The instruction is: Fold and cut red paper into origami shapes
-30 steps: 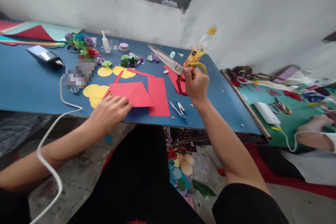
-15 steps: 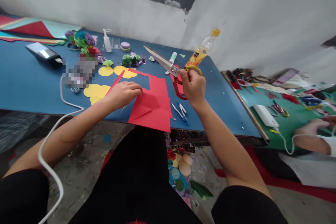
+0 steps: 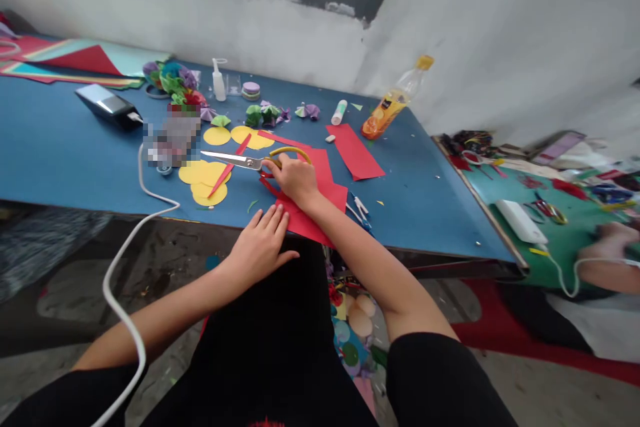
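Observation:
My right hand [image 3: 295, 180] is closed around the yellow handles of a pair of scissors [image 3: 240, 160]. Their blades point left, low over the yellow paper circles [image 3: 203, 177]. Under that hand lies a stack of red paper sheets [image 3: 327, 197] on the blue table [image 3: 60, 153]. My left hand [image 3: 263, 243] rests flat with fingers stretched out on the near edge of the red paper, at the table's front edge. A separate red sheet [image 3: 355, 150] lies further right.
A white cable [image 3: 125, 307] hangs off the table front. A black device [image 3: 107, 107], glue bottle [image 3: 219, 80], paper flowers [image 3: 175, 83], glue stick [image 3: 340, 112] and orange drink bottle [image 3: 395, 103] stand at the back. Another person's arm [image 3: 607, 267] rests at a green table, right.
My right hand swung the scissors from up in the air down and left over the red paper. My left hand slid back to the table's front edge. The red sheets shifted nearer.

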A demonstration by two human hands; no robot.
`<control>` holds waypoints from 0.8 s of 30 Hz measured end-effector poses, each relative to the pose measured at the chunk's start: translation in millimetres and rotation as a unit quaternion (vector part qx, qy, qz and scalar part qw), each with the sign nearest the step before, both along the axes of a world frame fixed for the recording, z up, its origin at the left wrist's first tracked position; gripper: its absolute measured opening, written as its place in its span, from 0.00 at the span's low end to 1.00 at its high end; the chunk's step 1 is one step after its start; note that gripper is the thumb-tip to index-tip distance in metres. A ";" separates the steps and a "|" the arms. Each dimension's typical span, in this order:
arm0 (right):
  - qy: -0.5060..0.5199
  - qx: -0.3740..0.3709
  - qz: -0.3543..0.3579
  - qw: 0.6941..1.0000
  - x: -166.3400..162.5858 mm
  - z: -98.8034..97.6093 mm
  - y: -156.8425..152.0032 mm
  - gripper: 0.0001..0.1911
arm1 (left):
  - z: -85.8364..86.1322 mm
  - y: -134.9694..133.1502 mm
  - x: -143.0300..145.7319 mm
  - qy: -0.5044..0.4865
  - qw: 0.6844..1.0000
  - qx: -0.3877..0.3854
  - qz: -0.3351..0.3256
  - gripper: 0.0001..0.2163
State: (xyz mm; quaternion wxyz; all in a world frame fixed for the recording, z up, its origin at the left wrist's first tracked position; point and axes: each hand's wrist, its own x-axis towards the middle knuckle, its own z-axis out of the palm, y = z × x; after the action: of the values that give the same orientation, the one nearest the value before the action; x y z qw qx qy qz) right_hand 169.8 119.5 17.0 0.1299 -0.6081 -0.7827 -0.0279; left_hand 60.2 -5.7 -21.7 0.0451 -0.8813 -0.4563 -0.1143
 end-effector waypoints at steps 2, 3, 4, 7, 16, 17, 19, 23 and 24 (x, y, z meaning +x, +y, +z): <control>-0.001 -0.005 -0.005 1.000 -4.8 -3.9 -2.2 0.29 | -2.0 3.6 1.4 -0.009 1.000 0.008 0.000 0.31; -0.003 -0.006 -0.004 1.000 -6.3 -5.1 -3.1 0.29 | -2.3 5.2 1.9 -0.016 1.000 0.011 -0.001 0.32; -0.007 -0.007 0.002 1.000 -7.6 -6.0 -3.5 0.30 | -2.5 6.2 2.3 -0.023 1.000 0.014 0.000 0.32; -0.033 0.001 0.025 0.999 -13.4 -7.4 -0.2 0.31 | -3.0 6.4 3.6 -0.036 0.999 0.016 0.003 0.31; -0.050 0.040 0.041 0.997 -21.7 -7.6 43.5 0.31 | 1.6 6.1 0.8 -0.049 0.999 -0.018 0.003 0.31; -0.046 0.045 0.034 0.997 -20.5 -8.1 48.7 0.30 | 1.7 6.0 0.3 -0.047 0.999 -0.019 0.003 0.31; -0.034 0.053 0.021 0.998 -18.0 -9.4 59.0 0.29 | 1.7 5.0 -0.7 -0.045 0.999 -0.016 0.000 0.31; 0.008 0.058 -0.017 0.998 -15.2 -9.3 76.9 0.28 | 7.3 7.0 0.6 -0.069 0.998 -0.004 -0.002 0.29; 0.024 0.059 -0.032 0.997 -14.7 -7.8 80.1 0.28 | 11.0 10.1 2.8 -0.075 0.997 -0.009 0.007 0.27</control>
State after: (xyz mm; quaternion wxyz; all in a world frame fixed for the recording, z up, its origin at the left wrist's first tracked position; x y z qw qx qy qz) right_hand 155.1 199.6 9.3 0.1833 -0.6243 -0.7567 -0.0638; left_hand 63.0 4.5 -10.7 0.0038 -0.8671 -0.4660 -0.1760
